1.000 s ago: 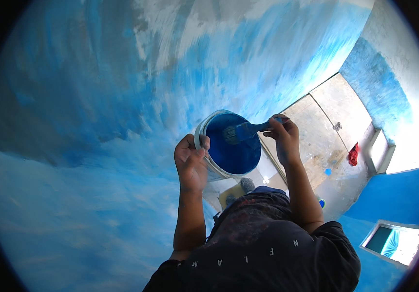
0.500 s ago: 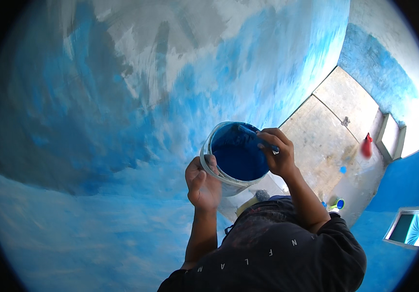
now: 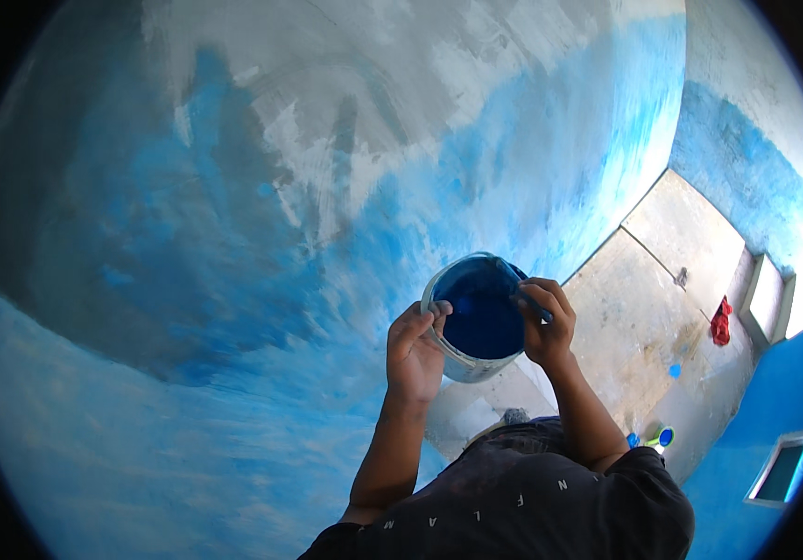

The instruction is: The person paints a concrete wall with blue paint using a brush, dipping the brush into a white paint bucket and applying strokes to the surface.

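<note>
- At the far left we see a wall (image 3: 233, 233) streaked with blue, white and bare grey patches, its curve bent further by the lens.
- Next comes our left hand (image 3: 415, 359), palm turned up, its fingers and thumb clasping the left edge of a bucket with the fingertips over the rim.
- The bucket (image 3: 476, 371) sits between our two hands, touching the left one and held up above the floor; we look down into its round mouth.
- Inside it we see dark blue paint (image 3: 481, 322).
- Below the bucket is our dark shirt (image 3: 504, 495).
- At the bucket's right rim is a brush (image 3: 534, 305), its blue handle slanting down and right; we cannot make out the bristles.
- Our right hand (image 3: 553, 327) pinches that handle with bent fingers, just beside the right edge of the bucket.
- Further right we see the pale floor (image 3: 626, 289), a small cup (image 3: 667, 437) with blue inside, and a red cloth (image 3: 721, 322).
- Lowest at the far right, a window (image 3: 782, 469) is set in a blue wall.
</note>
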The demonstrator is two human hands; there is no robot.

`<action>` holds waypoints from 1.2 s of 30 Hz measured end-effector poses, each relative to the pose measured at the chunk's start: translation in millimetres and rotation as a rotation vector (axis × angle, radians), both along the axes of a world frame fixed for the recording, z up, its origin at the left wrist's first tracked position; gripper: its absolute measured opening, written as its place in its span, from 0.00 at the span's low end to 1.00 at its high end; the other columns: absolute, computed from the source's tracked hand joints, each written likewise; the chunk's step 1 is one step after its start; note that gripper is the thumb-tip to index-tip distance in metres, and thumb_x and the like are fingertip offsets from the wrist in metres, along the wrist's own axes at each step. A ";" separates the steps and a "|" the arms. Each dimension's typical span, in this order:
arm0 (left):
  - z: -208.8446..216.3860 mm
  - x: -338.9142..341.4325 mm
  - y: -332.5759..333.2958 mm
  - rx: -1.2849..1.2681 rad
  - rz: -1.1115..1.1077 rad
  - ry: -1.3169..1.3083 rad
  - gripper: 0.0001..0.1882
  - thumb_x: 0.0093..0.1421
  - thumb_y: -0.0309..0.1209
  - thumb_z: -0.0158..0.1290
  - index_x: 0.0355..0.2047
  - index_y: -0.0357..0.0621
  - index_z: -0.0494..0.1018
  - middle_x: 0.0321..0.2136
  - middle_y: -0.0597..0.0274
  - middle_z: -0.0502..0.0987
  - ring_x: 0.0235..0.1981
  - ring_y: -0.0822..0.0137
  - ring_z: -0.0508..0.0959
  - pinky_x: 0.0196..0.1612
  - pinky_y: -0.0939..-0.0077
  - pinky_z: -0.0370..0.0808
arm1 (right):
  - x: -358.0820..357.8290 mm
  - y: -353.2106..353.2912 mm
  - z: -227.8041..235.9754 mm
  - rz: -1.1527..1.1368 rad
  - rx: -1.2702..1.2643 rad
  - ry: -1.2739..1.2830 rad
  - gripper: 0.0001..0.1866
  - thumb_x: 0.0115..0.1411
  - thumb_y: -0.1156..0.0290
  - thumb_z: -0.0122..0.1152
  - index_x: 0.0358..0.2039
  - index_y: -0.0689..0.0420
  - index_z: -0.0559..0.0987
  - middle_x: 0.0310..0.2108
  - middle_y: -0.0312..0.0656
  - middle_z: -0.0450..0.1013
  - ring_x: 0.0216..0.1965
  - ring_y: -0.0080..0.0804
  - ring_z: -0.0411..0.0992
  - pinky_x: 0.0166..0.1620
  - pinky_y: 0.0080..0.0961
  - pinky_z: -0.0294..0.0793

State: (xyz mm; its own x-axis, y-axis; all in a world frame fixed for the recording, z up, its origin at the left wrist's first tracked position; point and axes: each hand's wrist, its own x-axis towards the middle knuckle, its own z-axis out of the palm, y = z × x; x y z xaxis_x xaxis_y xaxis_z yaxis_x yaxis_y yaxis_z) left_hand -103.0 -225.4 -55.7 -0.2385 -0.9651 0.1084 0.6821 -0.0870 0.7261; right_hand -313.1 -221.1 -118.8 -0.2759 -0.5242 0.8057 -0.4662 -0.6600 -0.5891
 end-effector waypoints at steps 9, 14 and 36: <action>23.3 12.7 -39.7 0.072 -0.128 -0.128 0.23 0.59 0.28 0.56 0.53 0.27 0.74 0.50 0.54 0.78 0.39 0.73 0.75 0.45 0.79 0.69 | -5.8 -7.0 7.0 0.275 0.167 -0.672 0.06 0.71 0.72 0.55 0.39 0.62 0.75 0.30 0.45 0.79 0.25 0.28 0.77 0.30 0.25 0.76; 77.6 32.9 -51.0 -0.065 -0.133 -0.369 0.20 0.60 0.26 0.57 0.51 0.27 0.74 0.47 0.53 0.79 0.37 0.72 0.75 0.46 0.76 0.71 | -13.5 -5.7 35.9 0.655 0.211 -0.860 0.11 0.70 0.67 0.57 0.32 0.59 0.72 0.25 0.42 0.73 0.20 0.32 0.72 0.25 0.25 0.72; 326.2 20.0 -85.2 -0.869 0.891 -1.859 0.14 0.51 0.23 0.54 0.38 0.31 0.72 0.32 0.36 0.79 0.33 0.43 0.81 0.38 0.53 0.77 | 14.1 -29.0 268.6 0.668 -0.344 -0.070 0.06 0.59 0.86 0.61 0.38 0.66 0.79 0.41 0.47 0.78 0.40 0.28 0.79 0.42 0.24 0.79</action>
State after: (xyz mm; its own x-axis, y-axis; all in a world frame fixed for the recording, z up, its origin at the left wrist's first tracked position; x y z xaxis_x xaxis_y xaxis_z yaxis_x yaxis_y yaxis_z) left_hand -83.0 -310.6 270.4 -0.2110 -0.7058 0.6762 -0.9293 0.3594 0.0852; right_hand -299.0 -250.1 149.8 -0.0441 -0.3205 0.9462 0.1290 -0.9410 -0.3127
